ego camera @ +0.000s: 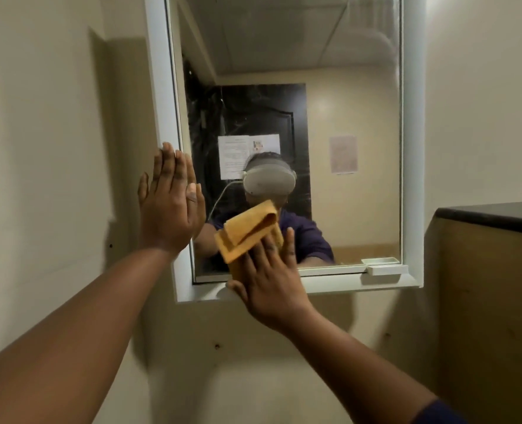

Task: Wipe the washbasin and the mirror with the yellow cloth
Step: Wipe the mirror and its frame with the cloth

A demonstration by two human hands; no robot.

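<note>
A mirror (pixel 345 102) in a white frame hangs on the wall in front of me. My right hand (pixel 268 286) presses the folded yellow cloth (pixel 244 234) flat against the glass near the lower left corner, fingers straight. My left hand (pixel 169 203) lies flat, fingers straight and together, against the left side of the mirror frame (pixel 161 87). The glass shows streaks in its upper part. The washbasin is out of view.
A small white ledge (pixel 386 268) sits on the frame's bottom right. A brown cabinet with a dark top (pixel 492 215) stands close on the right. Cream wall (pixel 39 148) fills the left and the area below the mirror.
</note>
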